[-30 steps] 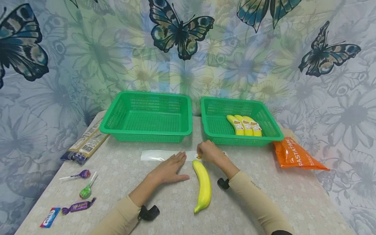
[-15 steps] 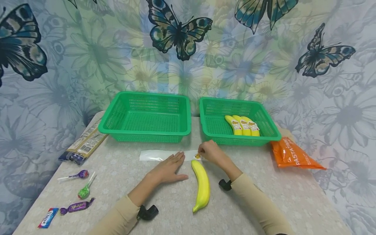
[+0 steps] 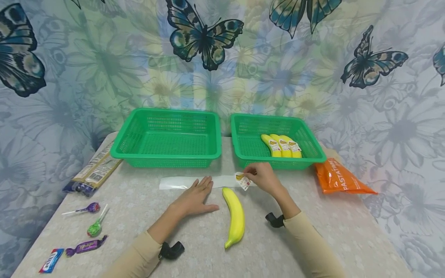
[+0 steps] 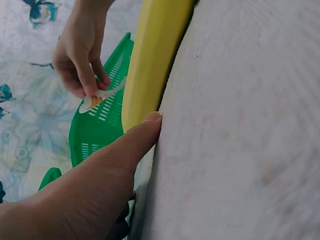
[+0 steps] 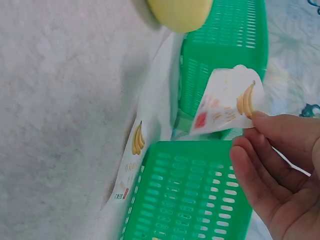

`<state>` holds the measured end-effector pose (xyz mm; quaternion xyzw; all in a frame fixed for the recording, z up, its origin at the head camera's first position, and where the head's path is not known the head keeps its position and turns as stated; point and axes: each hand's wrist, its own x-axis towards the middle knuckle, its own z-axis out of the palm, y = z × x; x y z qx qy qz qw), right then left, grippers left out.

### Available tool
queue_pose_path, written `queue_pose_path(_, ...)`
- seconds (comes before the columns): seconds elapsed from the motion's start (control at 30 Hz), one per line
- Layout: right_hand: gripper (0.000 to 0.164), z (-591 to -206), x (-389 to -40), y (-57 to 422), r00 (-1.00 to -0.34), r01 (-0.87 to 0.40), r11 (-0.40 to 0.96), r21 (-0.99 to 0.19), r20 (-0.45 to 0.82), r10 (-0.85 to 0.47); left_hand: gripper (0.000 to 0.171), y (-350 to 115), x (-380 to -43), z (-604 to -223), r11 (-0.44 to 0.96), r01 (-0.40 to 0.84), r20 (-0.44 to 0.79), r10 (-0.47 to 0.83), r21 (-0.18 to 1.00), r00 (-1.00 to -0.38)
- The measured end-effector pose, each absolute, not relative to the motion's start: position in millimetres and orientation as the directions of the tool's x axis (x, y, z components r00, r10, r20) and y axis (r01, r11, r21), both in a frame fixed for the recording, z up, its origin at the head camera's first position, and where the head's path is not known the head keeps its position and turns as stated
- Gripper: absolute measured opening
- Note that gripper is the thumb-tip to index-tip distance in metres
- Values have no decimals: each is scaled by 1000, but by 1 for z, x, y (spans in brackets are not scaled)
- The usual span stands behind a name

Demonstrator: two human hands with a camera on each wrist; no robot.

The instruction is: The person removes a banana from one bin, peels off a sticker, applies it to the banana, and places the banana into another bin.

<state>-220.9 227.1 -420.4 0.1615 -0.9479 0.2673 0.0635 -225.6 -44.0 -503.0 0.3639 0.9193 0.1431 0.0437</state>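
My right hand pinches a white sticker printed with bananas between thumb and fingers, raised above the backing strip. That glossy white strip lies across the table, and another banana sticker shows on it in the right wrist view. My left hand rests flat, its straight fingers pressing on the strip. Between the hands lies a single yellow banana, with no label visible on it; the left thumb overlaps its edge in the left wrist view.
A green basket stands behind at left. Beside it, another green basket holds several labelled bananas. An orange pasta bag lies right, a gold packet left. Lollipops and wrapped sweets lie front left.
The right hand has peeled the sticker off the strip and lifted it up and to the right. The left hand stays on the strip. The head view has shifted slightly.
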Motion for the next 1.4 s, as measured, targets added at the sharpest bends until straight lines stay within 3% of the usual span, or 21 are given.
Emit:
queue_pose_path(0.43, 11, -409, -190, 233, -976, -199, 730, -654, 196, -91, 103, -44, -225, -497, 684, 659, 82, 672, 313, -736)
queue_pose_path(0.6, 11, -402, -179, 233, -981, -181, 714, -677, 177, -80, 104, -34, -213, -490, 629, 652, 99, 683, 424, -724)
queue_pose_path(0.83, 9, -398, -167, 232, -984, -168, 687, -707, 160, -76, 116, -14, -183, -492, 596, 614, 8, 714, 517, -700)
queue_pose_path(1.4, 4, -412, -149, 212, -995, -99, 670, -736, 58, -84, 124, -10, -179, -498, 627, 591, -16, 692, 507, -721)
